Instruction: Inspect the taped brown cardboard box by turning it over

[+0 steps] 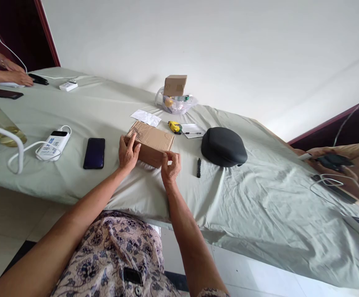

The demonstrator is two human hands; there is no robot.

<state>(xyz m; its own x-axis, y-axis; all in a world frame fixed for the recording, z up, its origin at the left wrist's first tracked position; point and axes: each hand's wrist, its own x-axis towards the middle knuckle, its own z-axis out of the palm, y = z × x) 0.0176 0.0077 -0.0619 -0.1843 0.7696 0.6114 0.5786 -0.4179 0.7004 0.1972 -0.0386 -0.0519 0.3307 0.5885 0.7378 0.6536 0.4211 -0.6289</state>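
A flat brown cardboard box point(153, 140) lies on the table covered with a pale green cloth point(247, 198). My left hand point(129, 152) rests on the box's near left end, with its index finger stretched over the top and the other fingers against the side. My right hand point(170, 165) pinches the box's near right corner between thumb and curled fingers. Both of my forearms reach in from the bottom of the view.
Near the box lie a black phone point(94, 153), a white power bank with cable point(53, 144), a black pen point(198, 167), a black oval case point(224, 146), a yellow tape measure point(174, 127) and papers. Behind stands a small box on a plastic bag point(175, 95). Other people's hands show at the far left point(18, 76) and right point(330, 161).
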